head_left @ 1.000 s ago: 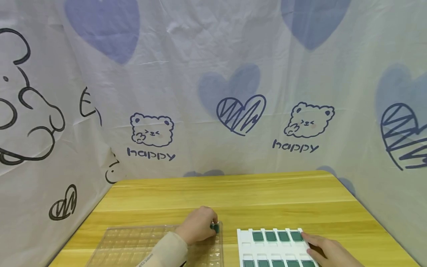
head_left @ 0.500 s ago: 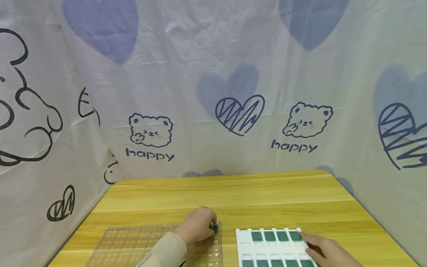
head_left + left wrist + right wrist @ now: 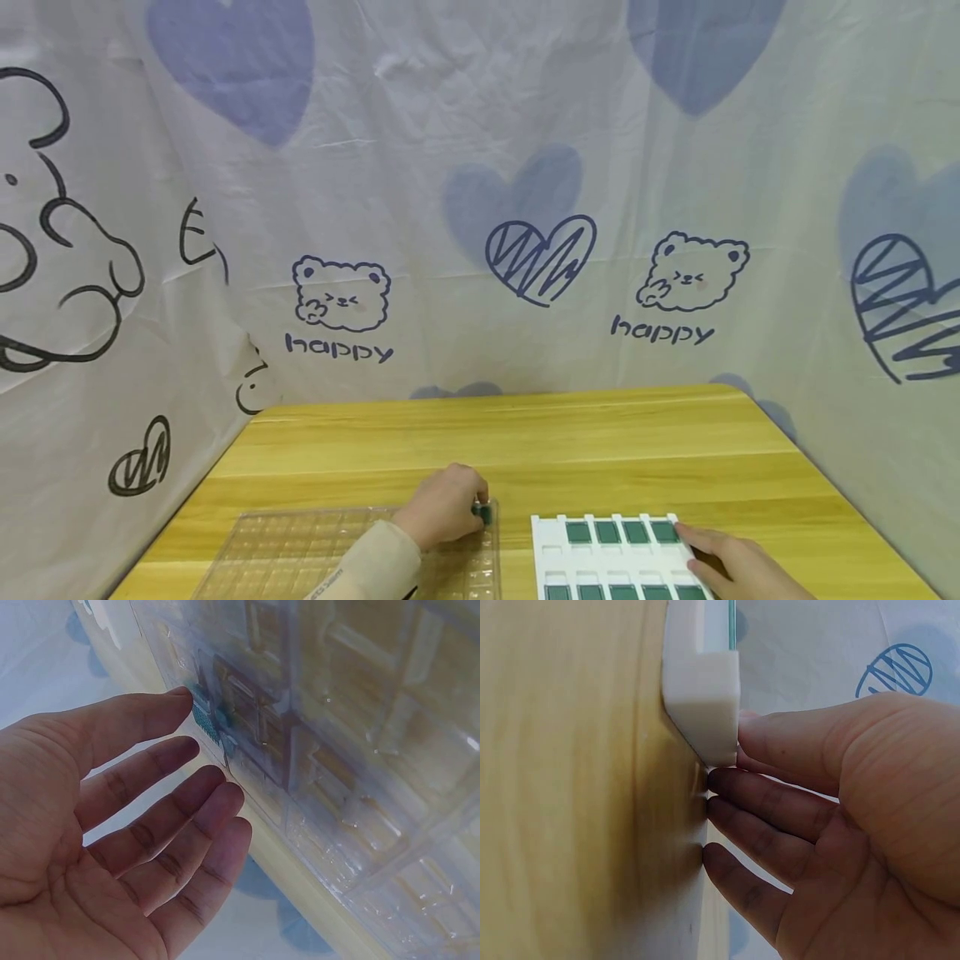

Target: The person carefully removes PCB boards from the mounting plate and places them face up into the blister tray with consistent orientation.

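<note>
My left hand [image 3: 446, 504] is at the far right corner of a clear plastic tray [image 3: 300, 542] with many small compartments. Its thumb and forefinger pinch a small green square piece [image 3: 487, 514] lying in the corner compartment. In the left wrist view the piece [image 3: 206, 724] shows a finely textured face beyond the fingertips, while the other fingers stay loosely bent. My right hand [image 3: 738, 562] rests thumb and forefinger against the right edge of a white slotted rack [image 3: 615, 554]. In the right wrist view its other fingertips touch the table, and the rack end [image 3: 705, 727] stands by the thumb.
Green squares [image 3: 636, 532] sit in the rack's far and near rows; the far left slot holds none. Wooden table [image 3: 510, 442] lies behind and between tray and rack. White printed cloth [image 3: 450, 333] hangs around the table. The near parts of tray and rack are cut off.
Both hands, the tray and the rack hold nearly the same positions as before. Only the head view shifts slightly.
</note>
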The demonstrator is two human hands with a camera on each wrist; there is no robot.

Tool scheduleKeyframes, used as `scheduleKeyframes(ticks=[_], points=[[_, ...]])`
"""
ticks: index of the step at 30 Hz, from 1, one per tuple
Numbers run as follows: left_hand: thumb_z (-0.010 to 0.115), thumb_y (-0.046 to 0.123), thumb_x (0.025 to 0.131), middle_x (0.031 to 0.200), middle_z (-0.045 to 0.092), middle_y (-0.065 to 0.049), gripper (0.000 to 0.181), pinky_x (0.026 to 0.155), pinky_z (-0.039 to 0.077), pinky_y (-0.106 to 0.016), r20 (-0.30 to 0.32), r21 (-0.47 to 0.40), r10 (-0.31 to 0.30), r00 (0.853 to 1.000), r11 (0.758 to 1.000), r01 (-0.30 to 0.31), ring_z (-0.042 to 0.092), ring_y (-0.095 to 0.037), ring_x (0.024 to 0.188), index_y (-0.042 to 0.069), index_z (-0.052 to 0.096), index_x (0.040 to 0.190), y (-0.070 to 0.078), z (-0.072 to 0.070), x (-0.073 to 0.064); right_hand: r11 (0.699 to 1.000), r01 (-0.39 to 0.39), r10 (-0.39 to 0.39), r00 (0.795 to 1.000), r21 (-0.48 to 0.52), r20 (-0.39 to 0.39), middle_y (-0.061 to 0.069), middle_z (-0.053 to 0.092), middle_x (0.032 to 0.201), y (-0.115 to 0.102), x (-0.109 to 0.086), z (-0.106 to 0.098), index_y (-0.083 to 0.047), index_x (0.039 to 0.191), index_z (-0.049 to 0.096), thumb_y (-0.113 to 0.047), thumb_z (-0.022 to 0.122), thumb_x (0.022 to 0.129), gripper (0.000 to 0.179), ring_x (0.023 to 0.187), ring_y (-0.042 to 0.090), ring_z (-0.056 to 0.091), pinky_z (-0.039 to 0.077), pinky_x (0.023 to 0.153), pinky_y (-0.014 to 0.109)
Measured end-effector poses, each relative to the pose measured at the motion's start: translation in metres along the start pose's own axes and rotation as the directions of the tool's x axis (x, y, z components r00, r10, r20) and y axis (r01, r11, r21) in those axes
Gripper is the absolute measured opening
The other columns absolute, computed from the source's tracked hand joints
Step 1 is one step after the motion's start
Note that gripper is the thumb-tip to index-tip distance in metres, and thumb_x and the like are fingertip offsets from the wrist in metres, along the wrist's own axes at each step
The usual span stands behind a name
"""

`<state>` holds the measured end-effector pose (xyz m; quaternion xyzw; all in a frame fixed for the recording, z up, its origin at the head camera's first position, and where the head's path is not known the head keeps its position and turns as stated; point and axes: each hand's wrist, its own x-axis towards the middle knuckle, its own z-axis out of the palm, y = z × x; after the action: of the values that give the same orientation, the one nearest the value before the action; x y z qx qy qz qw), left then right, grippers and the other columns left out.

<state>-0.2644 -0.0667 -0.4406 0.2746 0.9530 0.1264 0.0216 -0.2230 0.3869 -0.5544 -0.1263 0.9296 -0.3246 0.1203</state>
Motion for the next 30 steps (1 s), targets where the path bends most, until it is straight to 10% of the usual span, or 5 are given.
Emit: scheduleKeyframes(ticks=[14, 30], points=[[0.091, 0.015, 0.084, 0.101, 0.079, -0.001, 0.021, 0.067, 0.058, -0.029, -0.023, 0.024, 0.006, 1.0, 1.0, -0.005, 0.068, -0.009, 0.079, 0.011, 0.083, 0.103, 0.004, -0.002, 0.001, 0.995, -0.094, 0.094, 0.995, -0.019, -0.023, 0.036, 0.06, 0.146, -0.09, -0.031, -0.015, 0.012, 0.149, 0.053, -0.018, 0.072, 0.102, 0.059, 0.129, 0.051, 0.065, 0.059, 0.099, 0.054], [0.085, 0.017, 0.085, 0.104, 0.08, 0.0, 0.019, 0.072, 0.06, -0.031, -0.053, 0.028, 0.039, 0.998, 0.999, -0.037, 0.071, -0.01, 0.087, 0.013, 0.083, 0.103, 0.016, -0.001, 0.007, 0.994, -0.108, 0.108, 0.994, -0.018, -0.028, 0.034, 0.061, 0.146, -0.094, -0.034, -0.016, 0.01, 0.149, 0.054, -0.02, 0.072, 0.102, 0.059, 0.128, 0.049, 0.066, 0.059, 0.098, 0.053]])
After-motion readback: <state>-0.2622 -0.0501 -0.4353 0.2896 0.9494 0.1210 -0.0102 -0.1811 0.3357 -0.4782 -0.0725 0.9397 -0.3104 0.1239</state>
